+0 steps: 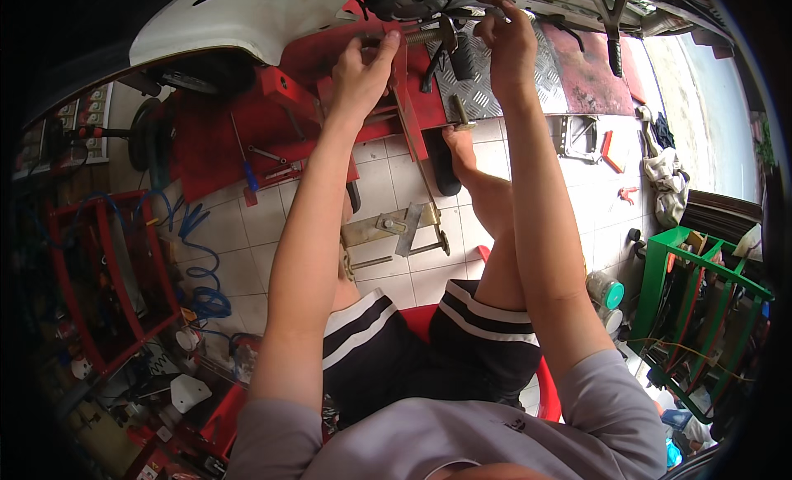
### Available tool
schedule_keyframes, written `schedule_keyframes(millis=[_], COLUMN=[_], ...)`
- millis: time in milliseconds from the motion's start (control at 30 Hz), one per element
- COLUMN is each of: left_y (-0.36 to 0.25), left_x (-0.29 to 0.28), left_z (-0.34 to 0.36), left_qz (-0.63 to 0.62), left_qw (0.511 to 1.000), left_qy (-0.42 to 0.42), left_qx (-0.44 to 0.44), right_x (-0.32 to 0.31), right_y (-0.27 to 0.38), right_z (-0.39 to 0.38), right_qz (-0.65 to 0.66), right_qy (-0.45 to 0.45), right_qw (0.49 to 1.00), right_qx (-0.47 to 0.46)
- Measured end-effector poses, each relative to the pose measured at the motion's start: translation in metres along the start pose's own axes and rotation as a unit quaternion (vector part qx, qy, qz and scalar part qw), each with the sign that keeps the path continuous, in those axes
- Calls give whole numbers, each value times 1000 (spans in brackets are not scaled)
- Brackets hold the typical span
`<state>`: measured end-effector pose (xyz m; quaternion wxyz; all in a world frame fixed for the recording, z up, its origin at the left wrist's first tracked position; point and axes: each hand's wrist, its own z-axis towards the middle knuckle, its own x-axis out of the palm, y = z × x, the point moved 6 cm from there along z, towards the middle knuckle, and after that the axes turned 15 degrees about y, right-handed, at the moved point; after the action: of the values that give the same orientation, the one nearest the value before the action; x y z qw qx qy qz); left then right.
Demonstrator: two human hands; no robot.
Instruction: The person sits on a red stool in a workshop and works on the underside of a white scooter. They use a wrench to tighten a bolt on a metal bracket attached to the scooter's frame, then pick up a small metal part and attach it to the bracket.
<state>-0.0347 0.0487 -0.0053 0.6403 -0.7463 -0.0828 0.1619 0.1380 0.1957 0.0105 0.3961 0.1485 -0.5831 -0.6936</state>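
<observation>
My left hand (pixel 363 77) is reached forward to a red metal bracket (pixel 402 88) on the red motorcycle lift table (pixel 219 141). Its fingers and thumb are bent together at the left end of a thick threaded screw (pixel 425 36); what lies between them is hidden. The screw runs toward a metal plate (pixel 448 34) under the motorcycle (pixel 396 1). My right hand (pixel 510 57) is raised right of that plate, at the motorcycle's underside. Its fingers curl around a thin metal part that I cannot make out, one finger stretched further forward.
A metal clamp frame (pixel 392 224) stands between my legs. On the lift lie a blue-handled screwdriver (pixel 250 176) and a wrench (pixel 268 156). A green rack (pixel 660 274) stands right, a red shelf (pixel 157 274) left, with a coiled blue hose (pixel 210 302) beside it. White fairing (pixel 206 30) overhangs the lift.
</observation>
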Motion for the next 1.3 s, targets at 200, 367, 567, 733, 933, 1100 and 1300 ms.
schedule_keyframes(millis=[200,367,567,733,933,1100,1300], left_y=[0,0,4,7,6,9,-3], left_x=[4,2,1,-1,-2,-8,2], left_z=[-3,-3,-1,3,2,-2,-2], left_qz=[0,0,-4,10,6,6,-9], left_qw=[1000,1000,999,999,999,999,999], left_qy=[-3,-4,10,19,23,11,29], left_qx=[-3,-24,-35,-31,-35,-46,-40], right_x=[12,-2,12,-4,10,27,7], right_y=[5,12,-2,4,-2,9,0], right_z=[-4,-4,-6,0,-3,0,0], right_qz=[-24,32,40,58,63,86,17], right_qy=[8,-111,-39,-30,0,-71,-31], right_qw=[998,993,998,997,998,993,999], right_qx=[51,-29,32,-37,22,41,28])
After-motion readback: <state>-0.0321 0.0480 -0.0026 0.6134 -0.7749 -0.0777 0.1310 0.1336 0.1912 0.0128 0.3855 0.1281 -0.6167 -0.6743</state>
